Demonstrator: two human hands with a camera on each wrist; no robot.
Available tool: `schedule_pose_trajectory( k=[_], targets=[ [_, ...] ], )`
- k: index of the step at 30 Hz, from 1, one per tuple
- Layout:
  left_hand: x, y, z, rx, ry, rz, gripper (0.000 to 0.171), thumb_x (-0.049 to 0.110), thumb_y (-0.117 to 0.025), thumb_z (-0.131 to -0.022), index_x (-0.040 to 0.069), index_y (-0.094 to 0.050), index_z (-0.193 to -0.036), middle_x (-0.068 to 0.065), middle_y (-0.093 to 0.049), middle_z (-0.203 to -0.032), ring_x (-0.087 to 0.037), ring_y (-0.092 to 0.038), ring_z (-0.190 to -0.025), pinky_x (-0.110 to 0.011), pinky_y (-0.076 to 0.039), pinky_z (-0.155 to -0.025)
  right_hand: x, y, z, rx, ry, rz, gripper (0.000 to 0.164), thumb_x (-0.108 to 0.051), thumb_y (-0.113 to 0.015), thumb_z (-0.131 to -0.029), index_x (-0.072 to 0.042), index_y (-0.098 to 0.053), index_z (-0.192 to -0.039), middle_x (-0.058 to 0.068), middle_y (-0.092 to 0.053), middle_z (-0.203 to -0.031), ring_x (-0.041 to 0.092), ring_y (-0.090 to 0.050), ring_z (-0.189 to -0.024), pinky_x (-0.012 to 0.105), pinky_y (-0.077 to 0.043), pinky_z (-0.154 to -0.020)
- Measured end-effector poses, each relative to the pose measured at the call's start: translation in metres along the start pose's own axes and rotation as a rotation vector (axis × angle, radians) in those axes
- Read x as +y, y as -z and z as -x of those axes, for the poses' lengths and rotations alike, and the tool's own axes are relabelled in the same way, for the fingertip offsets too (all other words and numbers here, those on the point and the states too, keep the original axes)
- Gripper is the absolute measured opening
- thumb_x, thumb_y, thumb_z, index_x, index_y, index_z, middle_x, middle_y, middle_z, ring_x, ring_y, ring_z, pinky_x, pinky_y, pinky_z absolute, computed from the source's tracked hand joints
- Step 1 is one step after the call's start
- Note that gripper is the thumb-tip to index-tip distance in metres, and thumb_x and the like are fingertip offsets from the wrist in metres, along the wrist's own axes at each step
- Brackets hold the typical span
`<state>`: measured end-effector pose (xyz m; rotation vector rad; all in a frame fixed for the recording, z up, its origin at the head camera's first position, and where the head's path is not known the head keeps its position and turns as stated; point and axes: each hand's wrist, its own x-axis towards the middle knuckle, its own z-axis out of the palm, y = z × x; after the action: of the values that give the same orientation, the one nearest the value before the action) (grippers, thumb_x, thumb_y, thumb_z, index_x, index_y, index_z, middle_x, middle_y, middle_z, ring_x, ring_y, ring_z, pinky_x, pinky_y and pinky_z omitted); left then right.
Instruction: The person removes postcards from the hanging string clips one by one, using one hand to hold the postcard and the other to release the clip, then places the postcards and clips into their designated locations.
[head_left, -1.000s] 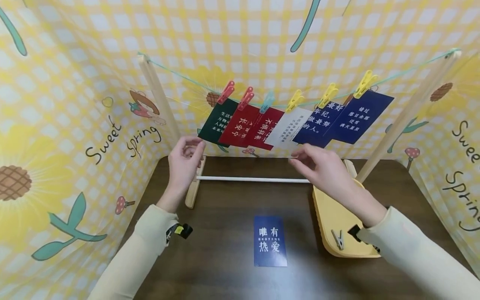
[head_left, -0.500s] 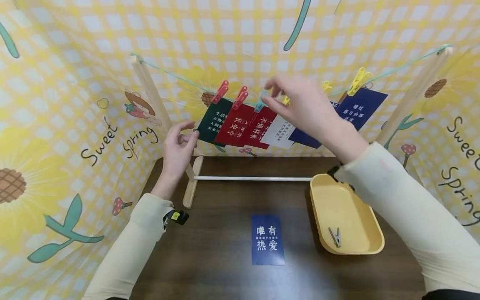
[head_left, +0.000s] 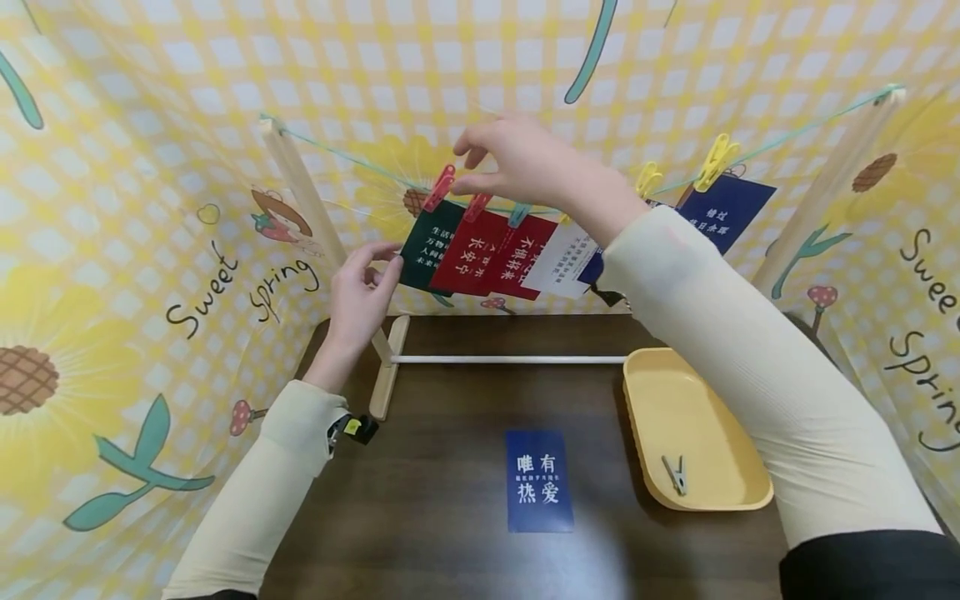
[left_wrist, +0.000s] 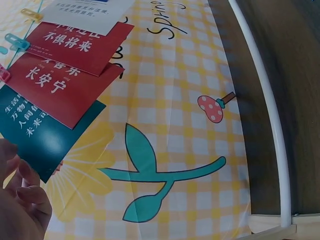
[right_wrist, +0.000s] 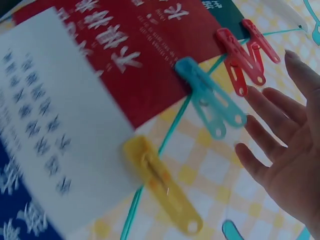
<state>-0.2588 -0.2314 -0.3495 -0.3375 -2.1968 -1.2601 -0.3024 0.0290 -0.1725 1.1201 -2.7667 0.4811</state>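
Red plastic: that clip (head_left: 440, 189) fixes the green card (head_left: 429, 250) to a cord (right_wrist: 175, 124) strung between two wooden posts, at the left end of a row of cards. The left hand (head_left: 360, 292) has its thumb and forefinger at the green card's left edge; whether they pinch it or just touch it, I cannot tell. The right hand (head_left: 525, 158) is up over the row, fingers parted and curved, grasping nothing, thumb just beside the red clip. Next along hang two overlapping red cards, one under a second red clip (head_left: 476, 207), the other under a teal clip (right_wrist: 210, 97), then a white card (right_wrist: 70, 135) under a yellow clip (right_wrist: 162, 185). Blue cards hang further right, partly behind the sleeve. A loose blue card (head_left: 538, 482) lies on the table (head_left: 435, 500). Right of it, a yellow tray (head_left: 708, 417) holds a grey clip (head_left: 678, 477).
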Motion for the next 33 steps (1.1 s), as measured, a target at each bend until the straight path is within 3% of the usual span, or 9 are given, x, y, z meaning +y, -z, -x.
schedule_pose_trajectory(
  k=[4, 11, 19, 33],
  targets=[
    [0.001, -0.001, 0.000, -0.011, 0.004, 0.002, 0.023, 0.015, -0.067, -0.103, 0.002, -0.072, -0.121, -0.014, -0.070, -0.109, -0.007, -0.050, -0.059, -0.016, -0.039, -0.053, -0.003, -0.004, -0.010, -0.062, -0.022, -0.090, 0.061, -0.041, -0.069, -0.101, -0.007, -0.054, -0.149, 0.010, -0.066, -0.140, 0.026, -0.054, -0.136, 0.040, -0.045, -0.114],
    [0.000, 0.000, -0.002, 0.007, -0.021, -0.001, 0.020, 0.015, -0.067, -0.103, 0.000, -0.073, -0.115, -0.014, -0.070, -0.103, -0.012, -0.045, -0.057, -0.017, -0.036, -0.051, -0.001, -0.007, -0.016, -0.068, -0.059, -0.230, 0.062, -0.041, -0.069, -0.101, -0.009, -0.051, -0.151, 0.007, -0.069, -0.136, 0.020, -0.058, -0.131, 0.034, -0.050, -0.107],
    [0.001, -0.001, -0.003, 0.014, -0.033, 0.015, 0.017, 0.014, -0.069, -0.102, 0.000, -0.075, -0.110, -0.014, -0.072, -0.100, -0.007, -0.046, -0.057, -0.017, -0.037, -0.052, 0.005, -0.010, -0.016, -0.031, -0.037, -0.262, 0.040, -0.035, -0.068, -0.103, -0.010, -0.067, -0.133, 0.004, -0.072, -0.126, 0.017, -0.061, -0.122, 0.033, -0.050, -0.103],
    [-0.002, 0.003, -0.001, 0.035, 0.005, 0.059, 0.020, 0.015, -0.070, -0.102, -0.002, -0.076, -0.109, -0.015, -0.070, -0.103, -0.004, -0.051, -0.055, -0.016, -0.039, -0.048, 0.002, -0.022, -0.022, 0.006, -0.085, -0.398, 0.028, -0.028, -0.070, -0.102, -0.008, -0.067, -0.121, 0.004, -0.074, -0.116, 0.014, -0.068, -0.106, 0.027, -0.053, -0.095]
  ],
)
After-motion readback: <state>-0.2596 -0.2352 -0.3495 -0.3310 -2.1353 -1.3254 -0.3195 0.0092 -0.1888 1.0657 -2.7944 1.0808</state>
